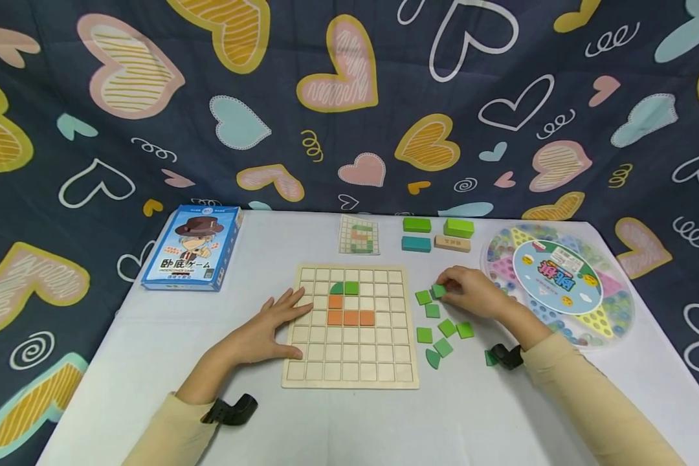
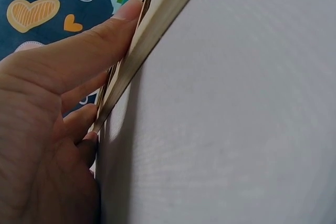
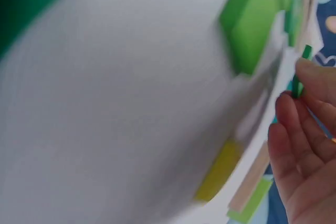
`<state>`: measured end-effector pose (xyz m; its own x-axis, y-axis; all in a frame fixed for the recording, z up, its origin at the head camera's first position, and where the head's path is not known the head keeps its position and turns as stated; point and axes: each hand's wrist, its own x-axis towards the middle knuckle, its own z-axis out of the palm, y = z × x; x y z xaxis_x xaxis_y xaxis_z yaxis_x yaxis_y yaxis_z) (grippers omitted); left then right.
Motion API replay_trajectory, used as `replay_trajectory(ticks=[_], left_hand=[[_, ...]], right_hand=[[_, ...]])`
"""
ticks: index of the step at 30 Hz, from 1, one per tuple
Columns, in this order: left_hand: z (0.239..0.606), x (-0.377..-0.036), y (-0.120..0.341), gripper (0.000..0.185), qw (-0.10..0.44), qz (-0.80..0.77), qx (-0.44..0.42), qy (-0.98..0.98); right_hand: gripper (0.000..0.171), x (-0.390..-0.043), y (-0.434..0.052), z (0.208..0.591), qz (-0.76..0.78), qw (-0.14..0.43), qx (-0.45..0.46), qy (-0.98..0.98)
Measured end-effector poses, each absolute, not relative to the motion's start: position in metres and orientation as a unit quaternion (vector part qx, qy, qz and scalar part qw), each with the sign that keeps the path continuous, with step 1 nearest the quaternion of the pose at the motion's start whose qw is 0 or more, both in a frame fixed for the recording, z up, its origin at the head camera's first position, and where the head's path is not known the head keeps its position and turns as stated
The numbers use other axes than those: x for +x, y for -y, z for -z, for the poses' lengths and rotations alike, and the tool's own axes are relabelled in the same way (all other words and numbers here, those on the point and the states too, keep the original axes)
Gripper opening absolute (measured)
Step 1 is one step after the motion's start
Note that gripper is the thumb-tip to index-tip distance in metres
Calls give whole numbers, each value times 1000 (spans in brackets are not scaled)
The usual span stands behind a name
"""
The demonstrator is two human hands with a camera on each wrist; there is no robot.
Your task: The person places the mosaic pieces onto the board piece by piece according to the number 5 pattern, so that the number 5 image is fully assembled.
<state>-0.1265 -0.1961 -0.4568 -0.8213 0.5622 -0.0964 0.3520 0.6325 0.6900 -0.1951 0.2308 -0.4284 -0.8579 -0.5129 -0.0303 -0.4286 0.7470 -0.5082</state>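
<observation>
In the head view a wooden grid board (image 1: 314, 372) lies at the table's middle. Four-cell colours show on it: orange square tiles (image 1: 351, 318), a green square tile (image 1: 351, 288) and a green quarter-round tile (image 1: 337, 288). My left hand (image 1: 262, 333) rests spread along the board's left edge; in the left wrist view its thumb (image 2: 113, 30) touches the rim. Right of the board, my right hand (image 1: 472, 292) pinches a green square tile (image 3: 307, 52) between thumb and fingertips. Several loose green tiles (image 1: 443, 347) lie below it, with a green quarter-round tile (image 1: 433, 358).
Behind the board lies a pattern card (image 1: 358, 235). Green blocks (image 1: 416, 224), a teal block (image 1: 416, 244) and a wooden block (image 1: 452, 243) stand beside it. A blue game box (image 1: 193, 249) is at left, a round clear-rimmed game case (image 1: 558, 277) at right. A green piece (image 1: 490, 358) lies partly hidden by the right wrist camera.
</observation>
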Motion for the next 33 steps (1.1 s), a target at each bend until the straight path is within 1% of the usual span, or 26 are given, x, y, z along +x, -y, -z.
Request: replay_trajectory(ticks=[3,7,13,19,22,26,29,33], left_hand=[[458,-126,197,89,148,-346,261,-889],[460,-125,198,89,147,-349,262,-888],[464,-123,195,89,156,-354,260,-885],[464,-122,193,89,152,-355,266,-883],[463,-123,194,89,149,-349,262,-887],[460,-123,194,89,148,-347,259,-889],[458,-124,194,89,148,-348,262,-888],[456,-125,195,88,144,-347,262,-889]], right_hand=[[22,-192,-215,423,272,79,-265,-922],[24,-189,-181,421,281,79,-294,-910],[25,-198,-136,427,266,86,-317,-906],[22,-205,-111,435,222,97,-322,-915],[24,-206,-107,435,212,100,-322,-917],[32,-208,-112,431,239,113,-325,-908],[37,-207,-128,425,274,119,-320,-899],[34,-204,-157,421,300,111,-300,-898]])
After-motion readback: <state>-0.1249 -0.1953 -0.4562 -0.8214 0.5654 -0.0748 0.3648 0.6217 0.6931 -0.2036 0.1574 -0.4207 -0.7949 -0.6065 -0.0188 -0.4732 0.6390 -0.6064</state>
